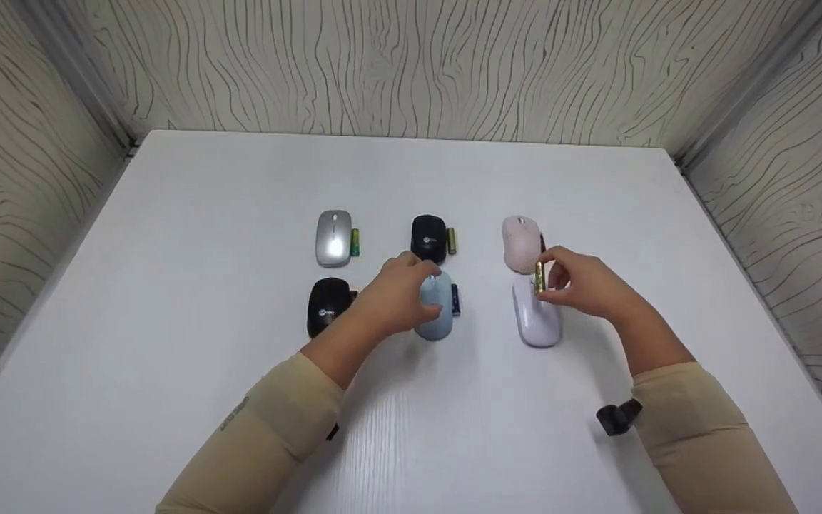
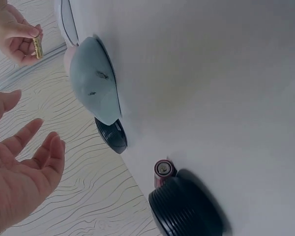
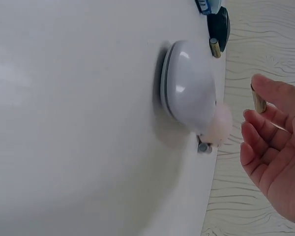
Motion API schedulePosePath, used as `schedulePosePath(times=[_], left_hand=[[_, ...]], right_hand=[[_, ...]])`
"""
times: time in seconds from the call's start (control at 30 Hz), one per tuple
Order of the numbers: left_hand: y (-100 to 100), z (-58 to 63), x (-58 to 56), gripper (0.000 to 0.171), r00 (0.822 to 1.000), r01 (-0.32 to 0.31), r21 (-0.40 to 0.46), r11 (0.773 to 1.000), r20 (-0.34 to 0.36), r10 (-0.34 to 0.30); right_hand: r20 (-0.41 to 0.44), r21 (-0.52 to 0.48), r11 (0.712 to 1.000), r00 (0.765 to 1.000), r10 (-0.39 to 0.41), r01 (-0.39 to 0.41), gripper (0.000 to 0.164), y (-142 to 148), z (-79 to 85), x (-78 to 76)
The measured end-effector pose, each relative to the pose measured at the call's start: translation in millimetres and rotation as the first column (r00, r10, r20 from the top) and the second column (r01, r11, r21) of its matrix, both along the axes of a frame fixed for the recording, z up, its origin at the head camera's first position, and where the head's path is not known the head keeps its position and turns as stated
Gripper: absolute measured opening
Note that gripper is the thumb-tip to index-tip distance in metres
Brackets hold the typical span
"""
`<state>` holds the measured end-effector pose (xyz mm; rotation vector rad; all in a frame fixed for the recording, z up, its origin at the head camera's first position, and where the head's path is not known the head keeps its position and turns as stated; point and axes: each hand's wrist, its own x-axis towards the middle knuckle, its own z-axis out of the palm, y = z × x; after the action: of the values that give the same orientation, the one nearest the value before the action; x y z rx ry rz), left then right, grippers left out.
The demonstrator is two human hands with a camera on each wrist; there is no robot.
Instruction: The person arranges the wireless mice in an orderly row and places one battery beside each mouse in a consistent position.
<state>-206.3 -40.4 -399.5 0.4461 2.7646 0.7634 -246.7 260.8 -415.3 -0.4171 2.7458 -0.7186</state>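
My right hand (image 1: 586, 284) pinches a gold battery (image 1: 540, 277) between thumb and fingertips, held up over the pale lavender computer mouse (image 1: 540, 326). The right wrist view shows the same battery (image 3: 259, 101) gripped at its ends, with the other fingers loosely bent. Above the light blue mouse (image 1: 438, 323) hovers my left hand (image 1: 398, 294), its fingers spread and relaxed. In the left wrist view that hand (image 2: 27, 167) has nothing in its grasp and is apart from the blue mouse (image 2: 91, 81). A dark blue battery (image 1: 456, 300) lies along the blue mouse's right side.
Behind are a silver mouse (image 1: 333, 239) with a green battery (image 1: 355, 243), a black mouse (image 1: 428, 237) with a gold-green battery (image 1: 452, 241), and a pink mouse (image 1: 520, 244) with a dark battery. Another black mouse (image 1: 327, 305) is front left, a reddish battery (image 2: 163, 169) beside it. Patterned panels surround the white table (image 1: 168, 285).
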Motion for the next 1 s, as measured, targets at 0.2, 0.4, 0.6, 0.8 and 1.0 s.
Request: schedulePosePath(times=[0.2, 0.4, 0.6, 0.8, 1.0], left_hand=[[6, -4.0, 1.5, 0.052, 1.0, 0.024, -0.013, 1.0, 0.002, -0.024], [8, -4.3, 2.3, 0.052, 0.999, 0.032, -0.012, 0.999, 0.0, -0.032], [8, -4.8, 4.0, 0.053, 0.999, 0.034, -0.019, 0.999, 0.003, -0.034], [6, -5.0, 4.6, 0.053, 0.999, 0.048, -0.035, 0.998, 0.0, -0.048], [4, -3.8, 5.3, 0.054, 0.998, 0.055, -0.048, 0.997, -0.006, -0.056]], right_hand=[[0.011, 0.025, 0.999, 1.0, -0.021, 0.021, 0.047, 19, -2.8, -0.7], [0.048, 0.045, 0.999, 0.998, -0.031, 0.029, 0.048, 25, -5.5, -0.8], [0.098, 0.074, 0.997, 0.995, -0.032, 0.024, 0.047, 27, -13.1, -0.5], [0.145, 0.1, 0.995, 0.989, -0.027, 0.013, 0.047, 24, -22.6, 3.8], [0.155, 0.121, 0.993, 0.987, -0.035, 0.016, 0.049, 21, -27.9, 5.8]])
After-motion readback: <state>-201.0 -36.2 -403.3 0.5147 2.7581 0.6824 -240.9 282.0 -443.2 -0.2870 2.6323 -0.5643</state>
